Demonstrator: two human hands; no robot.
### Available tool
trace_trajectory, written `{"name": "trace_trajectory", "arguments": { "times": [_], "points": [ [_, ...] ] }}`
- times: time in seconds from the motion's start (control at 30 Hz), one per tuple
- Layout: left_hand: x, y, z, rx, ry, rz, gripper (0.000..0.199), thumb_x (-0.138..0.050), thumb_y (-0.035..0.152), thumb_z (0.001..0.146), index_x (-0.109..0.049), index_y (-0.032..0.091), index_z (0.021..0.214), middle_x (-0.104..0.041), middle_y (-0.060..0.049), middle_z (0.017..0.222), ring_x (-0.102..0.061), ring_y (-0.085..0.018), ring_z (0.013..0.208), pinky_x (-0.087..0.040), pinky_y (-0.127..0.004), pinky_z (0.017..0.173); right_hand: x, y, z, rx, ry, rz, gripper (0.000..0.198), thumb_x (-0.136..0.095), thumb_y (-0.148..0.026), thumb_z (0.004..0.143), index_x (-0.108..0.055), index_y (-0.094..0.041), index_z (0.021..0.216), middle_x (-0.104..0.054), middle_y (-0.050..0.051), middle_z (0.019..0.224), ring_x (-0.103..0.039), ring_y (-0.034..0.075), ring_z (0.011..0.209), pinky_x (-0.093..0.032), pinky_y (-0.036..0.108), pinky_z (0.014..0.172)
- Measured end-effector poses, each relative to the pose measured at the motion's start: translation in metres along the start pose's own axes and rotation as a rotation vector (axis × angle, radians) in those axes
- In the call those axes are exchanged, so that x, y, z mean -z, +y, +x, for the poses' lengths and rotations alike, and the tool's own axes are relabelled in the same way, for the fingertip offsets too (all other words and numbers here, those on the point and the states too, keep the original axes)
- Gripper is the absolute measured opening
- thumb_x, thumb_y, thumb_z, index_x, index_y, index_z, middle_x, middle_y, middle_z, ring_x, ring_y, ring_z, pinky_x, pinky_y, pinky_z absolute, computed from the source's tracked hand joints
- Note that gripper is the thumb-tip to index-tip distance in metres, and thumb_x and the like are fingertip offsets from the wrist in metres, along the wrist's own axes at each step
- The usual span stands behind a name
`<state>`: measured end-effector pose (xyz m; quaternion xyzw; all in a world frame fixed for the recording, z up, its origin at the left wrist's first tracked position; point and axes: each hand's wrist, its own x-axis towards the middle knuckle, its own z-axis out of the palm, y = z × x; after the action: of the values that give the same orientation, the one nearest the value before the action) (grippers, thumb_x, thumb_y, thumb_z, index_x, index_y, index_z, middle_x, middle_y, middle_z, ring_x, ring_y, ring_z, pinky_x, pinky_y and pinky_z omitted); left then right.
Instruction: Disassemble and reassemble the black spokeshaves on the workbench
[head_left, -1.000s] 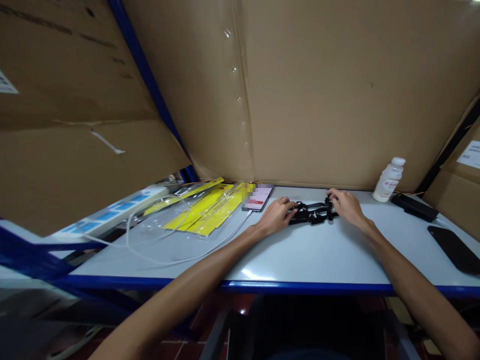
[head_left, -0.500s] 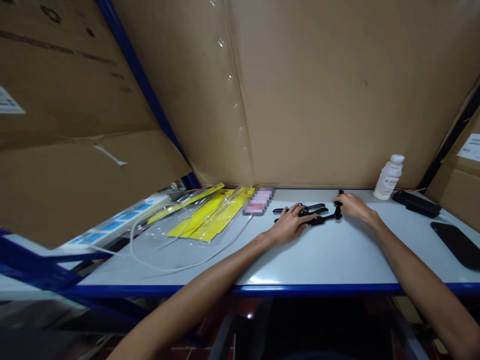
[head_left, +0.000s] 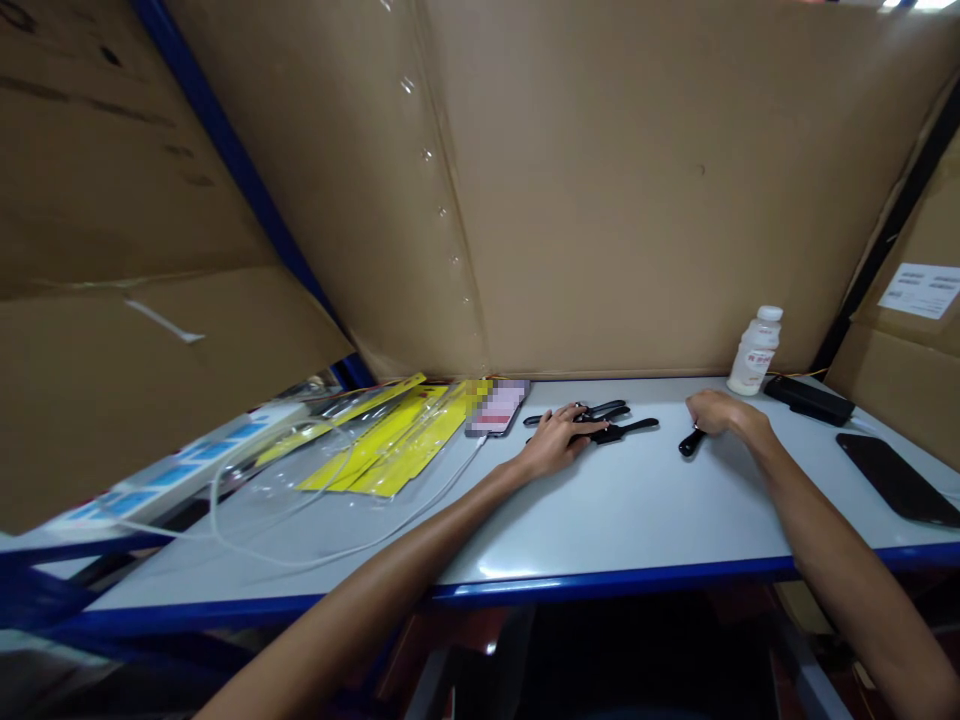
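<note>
My left hand (head_left: 556, 440) lies with fingers spread over several black tools (head_left: 611, 432) with long slim handles, on the white table. Their working ends are partly under my fingers, so I cannot make out their kind. To the right, my right hand (head_left: 718, 411) is closed around another black tool (head_left: 691, 443), whose rounded handle end points down towards the table's front edge. The rest of that tool is hidden in my fist. Just beyond my right hand stands a bottle (head_left: 753, 355) with a white cap.
Yellow cards in clear plastic packaging (head_left: 390, 450) lie left, beside a phone (head_left: 501, 410) on a white cable (head_left: 330, 562). A white power strip (head_left: 187, 470) runs along the left side. At right are a black device (head_left: 810, 400) and a dark phone-like slab (head_left: 892, 478). Cardboard (head_left: 600, 200) walls the back.
My right hand has moved right, away from the other tools and closer to the bottle, carrying one black tool. My left hand stays on the rest. The camera view has shifted slightly.
</note>
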<state>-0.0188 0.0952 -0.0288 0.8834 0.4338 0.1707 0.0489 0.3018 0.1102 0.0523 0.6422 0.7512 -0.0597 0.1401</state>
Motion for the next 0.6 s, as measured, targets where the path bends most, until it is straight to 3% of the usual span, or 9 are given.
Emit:
{"name": "trace_trajectory", "arguments": {
  "times": [0.1,0.2,0.27,0.43,0.6],
  "points": [
    [-0.003,-0.003,0.012,-0.004,-0.002,-0.017,0.048,-0.055,0.017,0.102,-0.059,0.039,0.145,-0.050,-0.011,0.157,-0.040,-0.035,0.150,-0.035,-0.066,0.117,0.002,-0.009,-0.012,0.052,-0.002,0.024,0.024,-0.078,-0.023,0.088,-0.071,-0.015,0.109,-0.070,0.011,0.113,-0.068,0.024,0.099,-0.056,0.037,0.082],
    [-0.007,-0.004,0.034,-0.026,0.006,-0.029,0.040,-0.061,0.024,0.102,-0.062,0.029,0.141,-0.053,-0.012,0.153,-0.045,-0.034,0.145,-0.039,-0.062,0.116,0.001,-0.026,-0.020,0.157,0.027,0.066,0.031,-0.084,-0.014,0.071,-0.075,-0.017,0.101,-0.072,0.011,0.105,-0.069,0.027,0.095,-0.049,0.031,0.071],
    [-0.009,-0.002,0.052,-0.038,0.026,-0.030,0.041,-0.067,0.034,0.100,-0.060,0.020,0.138,-0.055,-0.012,0.148,-0.055,-0.032,0.134,-0.047,-0.059,0.111,-0.002,-0.041,-0.024,0.243,0.056,0.100,0.034,-0.085,-0.021,0.072,-0.074,-0.019,0.105,-0.073,0.010,0.104,-0.069,0.028,0.096,-0.047,0.030,0.069],
    [-0.011,0.007,0.085,-0.064,0.081,-0.034,0.036,-0.065,0.037,0.101,-0.062,0.018,0.132,-0.062,-0.011,0.135,-0.065,-0.026,0.115,-0.058,-0.048,0.097,-0.014,-0.076,-0.027,0.395,0.197,0.176,0.041,-0.076,-0.038,0.086,-0.068,-0.017,0.120,-0.071,0.015,0.116,-0.066,0.032,0.108,-0.047,0.033,0.079],
    [-0.008,0.016,0.071,-0.051,0.143,-0.014,0.033,-0.064,0.037,0.102,-0.063,0.019,0.130,-0.063,-0.011,0.133,-0.065,-0.025,0.114,-0.058,-0.047,0.096,-0.022,-0.086,-0.021,0.431,0.296,0.241,0.038,-0.066,-0.038,0.095,-0.062,-0.015,0.125,-0.071,0.015,0.119,-0.067,0.028,0.107,-0.046,0.031,0.082]
  ]
}}
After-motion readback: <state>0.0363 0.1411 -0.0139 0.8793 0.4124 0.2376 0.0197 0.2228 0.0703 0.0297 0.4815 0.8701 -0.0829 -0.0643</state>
